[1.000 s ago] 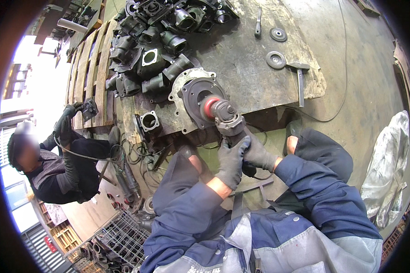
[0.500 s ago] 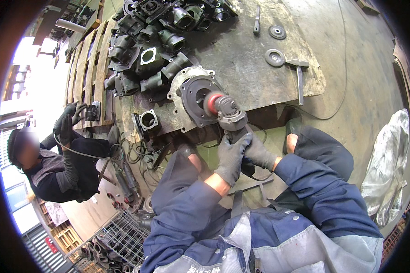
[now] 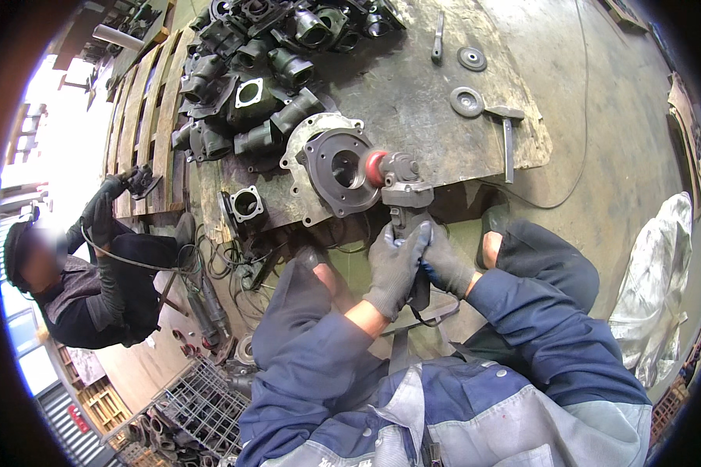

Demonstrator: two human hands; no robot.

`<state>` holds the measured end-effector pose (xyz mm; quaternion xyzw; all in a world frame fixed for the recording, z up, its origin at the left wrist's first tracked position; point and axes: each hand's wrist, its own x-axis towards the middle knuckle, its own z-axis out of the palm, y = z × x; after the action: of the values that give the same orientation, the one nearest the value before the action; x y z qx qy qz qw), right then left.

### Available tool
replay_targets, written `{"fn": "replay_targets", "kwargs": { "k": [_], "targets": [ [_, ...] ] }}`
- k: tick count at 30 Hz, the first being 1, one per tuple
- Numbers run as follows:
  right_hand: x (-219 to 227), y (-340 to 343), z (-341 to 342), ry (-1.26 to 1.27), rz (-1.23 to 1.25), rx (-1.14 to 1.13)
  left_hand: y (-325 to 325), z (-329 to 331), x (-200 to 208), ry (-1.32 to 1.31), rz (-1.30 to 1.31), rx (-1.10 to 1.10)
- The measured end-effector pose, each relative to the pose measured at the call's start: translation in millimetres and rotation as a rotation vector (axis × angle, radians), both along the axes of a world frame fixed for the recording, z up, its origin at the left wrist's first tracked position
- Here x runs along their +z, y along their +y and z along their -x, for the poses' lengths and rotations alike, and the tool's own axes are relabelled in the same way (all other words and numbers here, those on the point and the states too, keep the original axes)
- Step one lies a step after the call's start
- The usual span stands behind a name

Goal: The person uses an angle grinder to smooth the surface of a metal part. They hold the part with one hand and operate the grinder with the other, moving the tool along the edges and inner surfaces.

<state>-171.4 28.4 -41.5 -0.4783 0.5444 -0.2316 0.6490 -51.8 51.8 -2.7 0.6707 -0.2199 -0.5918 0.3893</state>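
1 o'clock: disc (image 3: 471, 59) lay near second disc (image 3: 466, 102) | 2 o'clock: hammer (image 3: 509, 140) lay flat | 3 o'clock: silvery sheet (image 3: 654, 288) lay crumpled | 7 o'clock: wire basket (image 3: 210, 393) stood | 9 o'clock: co-worker (image 3: 86, 303) bent knees | 10 o'clock: wooden pallet (image 3: 142, 117) lay

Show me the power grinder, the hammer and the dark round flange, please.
Power grinder (image 3: 407, 194): head view, on its grey housing, behind the red wheel.
Hammer (image 3: 509, 144): head view, on the handle, below its head.
Dark round flange (image 3: 320, 167): head view, on its flat face, left of the central hole.
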Motion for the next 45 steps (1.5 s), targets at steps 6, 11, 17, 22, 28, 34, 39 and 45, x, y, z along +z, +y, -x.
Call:
{"fn": "replay_targets", "kwargs": {
  "k": [6, 11, 17, 22, 28, 34, 39, 45],
  "targets": [
    [5, 4, -8, -0.391, -0.218, 0.002, 20, -8, 9, -0.085, 0.102, 0.041],
    [-14, 12, -16, -0.327, -0.103, 0.115, 23, -15, 11, -0.207, 0.244, -0.058],
    [-45, 20, -19, -0.442, 0.059, 0.096, 21, -22, -1, -0.035, 0.091, -0.024],
    [-53, 12, -17, -0.389, 0.006, 0.131, 15, -28, -1, -0.517, 0.427, -0.331],
    [-54, -3, -16, -0.440, -0.026, 0.115, -5, -17, 15, -0.225, 0.123, -0.102],
    [-34, 4, -2, -0.398, 0.067, 0.196, 3, -6, 17, -0.148, 0.163, 0.031],
    [-24, 9, -5, -0.597, -0.157, 0.135, 19, -10, 23, -0.089, 0.092, 0.035],
    [-24, 7, -7, -0.500, -0.223, 0.088, 14, -17, 24, -0.307, 0.129, -0.091]
  ]
}}
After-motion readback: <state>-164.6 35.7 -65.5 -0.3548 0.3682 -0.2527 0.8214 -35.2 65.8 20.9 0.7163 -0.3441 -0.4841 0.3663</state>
